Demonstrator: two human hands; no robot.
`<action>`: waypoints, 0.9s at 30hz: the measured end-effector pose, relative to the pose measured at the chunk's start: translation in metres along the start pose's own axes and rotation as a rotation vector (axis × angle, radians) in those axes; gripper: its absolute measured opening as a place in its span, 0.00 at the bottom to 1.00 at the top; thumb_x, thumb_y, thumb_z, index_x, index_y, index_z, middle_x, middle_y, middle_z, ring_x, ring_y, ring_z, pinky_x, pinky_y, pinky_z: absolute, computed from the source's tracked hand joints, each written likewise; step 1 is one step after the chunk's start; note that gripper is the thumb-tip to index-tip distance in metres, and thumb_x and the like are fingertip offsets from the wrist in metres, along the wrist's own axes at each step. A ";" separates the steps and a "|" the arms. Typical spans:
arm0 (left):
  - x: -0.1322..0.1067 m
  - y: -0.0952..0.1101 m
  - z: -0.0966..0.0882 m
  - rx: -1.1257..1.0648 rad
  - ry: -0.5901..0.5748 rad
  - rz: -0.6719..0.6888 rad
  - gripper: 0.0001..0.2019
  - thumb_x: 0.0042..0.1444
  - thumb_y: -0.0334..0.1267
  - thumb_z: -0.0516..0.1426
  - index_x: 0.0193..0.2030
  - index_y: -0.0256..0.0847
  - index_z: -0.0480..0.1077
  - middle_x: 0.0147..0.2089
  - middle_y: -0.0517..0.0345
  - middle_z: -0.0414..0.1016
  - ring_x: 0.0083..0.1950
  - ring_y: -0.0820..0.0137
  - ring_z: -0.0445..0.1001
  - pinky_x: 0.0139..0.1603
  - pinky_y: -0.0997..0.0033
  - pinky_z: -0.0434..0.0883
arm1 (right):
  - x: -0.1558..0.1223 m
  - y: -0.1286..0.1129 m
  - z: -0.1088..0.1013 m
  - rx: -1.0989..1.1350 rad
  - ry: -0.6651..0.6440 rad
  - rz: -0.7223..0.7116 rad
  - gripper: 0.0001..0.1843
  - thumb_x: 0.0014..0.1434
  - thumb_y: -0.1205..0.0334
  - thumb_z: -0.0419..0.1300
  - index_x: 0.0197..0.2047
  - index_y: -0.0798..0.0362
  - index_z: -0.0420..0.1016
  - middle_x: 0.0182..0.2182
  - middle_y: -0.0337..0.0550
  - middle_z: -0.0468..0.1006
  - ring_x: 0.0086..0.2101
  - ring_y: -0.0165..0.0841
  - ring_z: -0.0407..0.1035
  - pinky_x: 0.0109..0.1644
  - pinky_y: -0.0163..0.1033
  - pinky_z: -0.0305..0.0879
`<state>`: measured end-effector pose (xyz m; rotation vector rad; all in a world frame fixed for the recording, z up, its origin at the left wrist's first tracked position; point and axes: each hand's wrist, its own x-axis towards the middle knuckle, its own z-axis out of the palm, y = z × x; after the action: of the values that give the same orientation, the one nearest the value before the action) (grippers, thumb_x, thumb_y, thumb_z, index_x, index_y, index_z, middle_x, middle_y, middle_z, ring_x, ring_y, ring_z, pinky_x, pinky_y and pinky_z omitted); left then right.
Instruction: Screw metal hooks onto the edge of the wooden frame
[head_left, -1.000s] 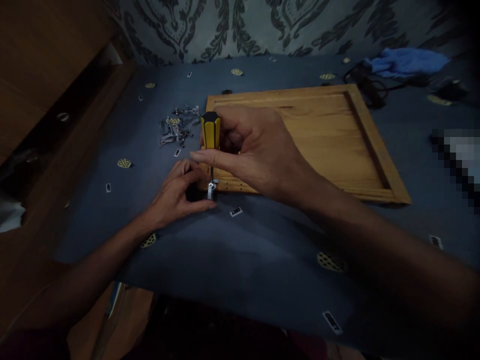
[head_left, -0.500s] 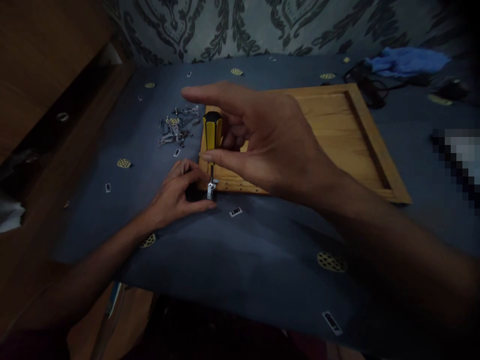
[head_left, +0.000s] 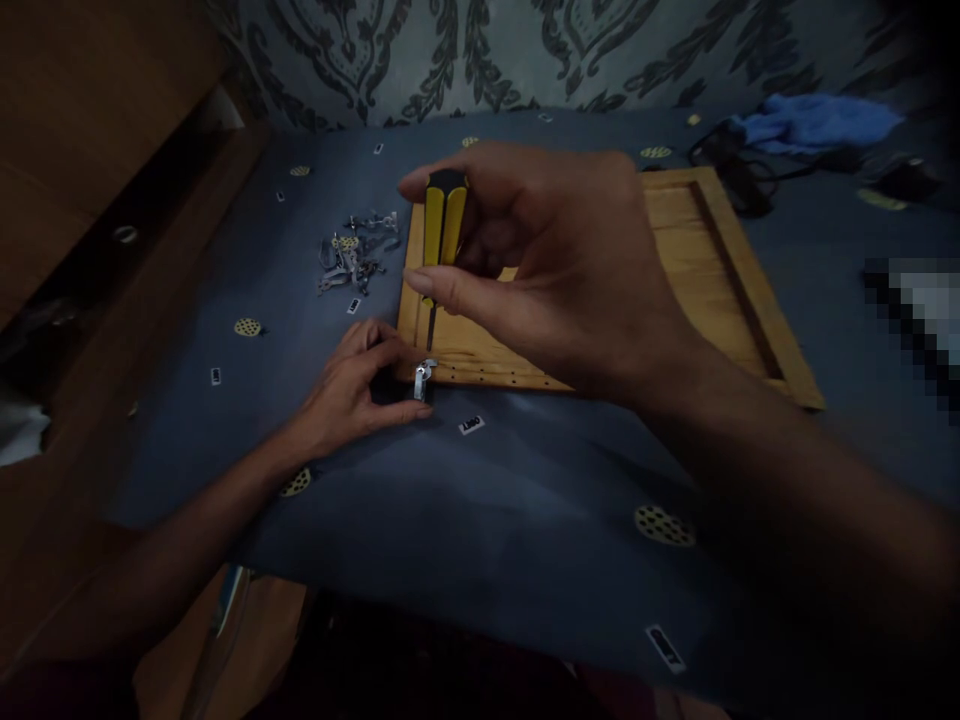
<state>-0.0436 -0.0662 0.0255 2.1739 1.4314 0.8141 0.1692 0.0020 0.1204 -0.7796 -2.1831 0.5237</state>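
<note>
A wooden cabinet door panel [head_left: 697, 270] lies flat on a dark blue patterned cloth [head_left: 480, 500]. My right hand [head_left: 555, 260] is closed round a yellow-and-black screwdriver [head_left: 442, 225], held upright above the panel's near left corner with its tip clear of the wood. My left hand [head_left: 356, 385] rests on the cloth at that corner, fingers pinched on a small metal hinge fitting [head_left: 424, 378] against the panel's edge.
A heap of several loose metal fittings [head_left: 352, 255] lies on the cloth left of the panel. A blue rag [head_left: 814, 120] and a dark cable [head_left: 739, 170] sit at the far right. Wooden furniture [head_left: 90, 160] stands along the left. Small labels dot the cloth.
My right hand regripped the screwdriver and lifted it up and away from the metal fitting. My left hand has kept still on the fitting.
</note>
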 end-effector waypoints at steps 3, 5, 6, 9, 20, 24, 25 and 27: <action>0.000 -0.001 0.001 0.007 0.004 0.003 0.21 0.56 0.52 0.70 0.51 0.44 0.78 0.46 0.55 0.72 0.49 0.60 0.70 0.53 0.59 0.70 | 0.000 0.000 0.003 0.007 -0.029 0.050 0.07 0.61 0.59 0.71 0.37 0.49 0.77 0.35 0.42 0.81 0.36 0.40 0.78 0.40 0.44 0.72; 0.000 -0.001 0.001 0.011 0.003 -0.004 0.21 0.55 0.53 0.70 0.50 0.44 0.77 0.46 0.55 0.73 0.50 0.60 0.70 0.53 0.59 0.70 | 0.000 0.000 0.005 0.031 -0.043 0.057 0.07 0.61 0.60 0.70 0.36 0.49 0.76 0.35 0.42 0.82 0.35 0.39 0.77 0.40 0.44 0.72; 0.000 -0.001 0.001 0.010 0.002 -0.004 0.21 0.55 0.54 0.70 0.49 0.44 0.77 0.47 0.54 0.73 0.50 0.60 0.70 0.53 0.59 0.71 | -0.001 0.001 0.007 0.044 -0.048 0.056 0.07 0.61 0.60 0.70 0.36 0.49 0.76 0.36 0.42 0.82 0.35 0.39 0.77 0.40 0.44 0.72; 0.000 -0.001 0.001 0.009 0.008 0.006 0.20 0.56 0.54 0.70 0.47 0.43 0.77 0.46 0.54 0.74 0.51 0.60 0.71 0.53 0.60 0.71 | -0.001 0.002 0.010 0.061 -0.057 0.052 0.06 0.61 0.60 0.69 0.37 0.49 0.76 0.36 0.42 0.83 0.34 0.38 0.76 0.39 0.44 0.72; 0.000 -0.002 0.002 0.015 0.020 0.031 0.21 0.56 0.55 0.69 0.47 0.43 0.76 0.46 0.54 0.74 0.51 0.59 0.71 0.54 0.60 0.71 | -0.002 0.002 0.012 0.081 -0.087 0.073 0.05 0.61 0.62 0.68 0.37 0.48 0.75 0.33 0.41 0.81 0.34 0.38 0.75 0.39 0.43 0.69; 0.000 -0.001 0.001 0.019 0.005 0.006 0.21 0.56 0.55 0.69 0.47 0.44 0.76 0.47 0.54 0.74 0.52 0.59 0.72 0.55 0.59 0.71 | -0.001 0.004 0.012 0.060 -0.086 0.065 0.05 0.61 0.62 0.68 0.37 0.48 0.75 0.33 0.42 0.81 0.35 0.39 0.76 0.40 0.44 0.70; 0.000 -0.001 0.001 0.014 0.005 0.009 0.20 0.56 0.55 0.69 0.47 0.44 0.76 0.47 0.54 0.74 0.51 0.59 0.72 0.54 0.58 0.71 | -0.001 0.004 0.012 0.052 -0.091 0.065 0.05 0.60 0.62 0.68 0.38 0.48 0.76 0.34 0.42 0.82 0.34 0.39 0.76 0.40 0.44 0.70; 0.000 -0.001 0.001 0.007 0.010 0.021 0.20 0.56 0.54 0.69 0.48 0.44 0.76 0.47 0.53 0.74 0.51 0.59 0.72 0.54 0.58 0.71 | -0.001 0.005 0.013 0.043 -0.099 0.064 0.05 0.61 0.61 0.69 0.39 0.49 0.77 0.34 0.42 0.82 0.34 0.39 0.77 0.41 0.44 0.71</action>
<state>-0.0437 -0.0658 0.0236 2.1965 1.4211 0.8292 0.1617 0.0032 0.1091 -0.8175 -2.2357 0.6521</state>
